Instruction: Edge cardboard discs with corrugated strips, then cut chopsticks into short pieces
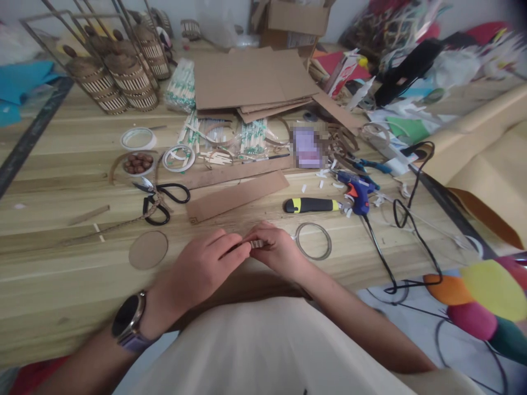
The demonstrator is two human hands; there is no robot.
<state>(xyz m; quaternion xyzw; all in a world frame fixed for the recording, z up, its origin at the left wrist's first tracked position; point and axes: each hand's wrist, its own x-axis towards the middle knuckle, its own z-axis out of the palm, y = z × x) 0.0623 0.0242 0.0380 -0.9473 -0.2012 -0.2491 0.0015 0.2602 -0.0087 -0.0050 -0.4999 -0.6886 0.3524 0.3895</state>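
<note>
My left hand [201,269], with a watch [127,317] on its wrist, reaches to the table's front edge, its fingers pressed together. Its fingertips meet those of my right hand [278,249], which pinches a small ridged strip [256,243] of brownish material. Both hands are on this piece; most of it is hidden by the fingers. A round cardboard disc [149,250] lies left of my left hand. Just right of my right hand is a thin ring [313,241]. Beyond the hands lie a cardboard strip [239,196] and a black and yellow cutter [311,205].
Black-handled scissors [156,202] lie at left near a bowl of brown balls [139,163]. A blue glue gun [357,192] with a black cable is at right. Cardboard sheets [255,77], packs of sticks [181,85] and barrel-shaped lanterns [127,77] stand or lie at the back.
</note>
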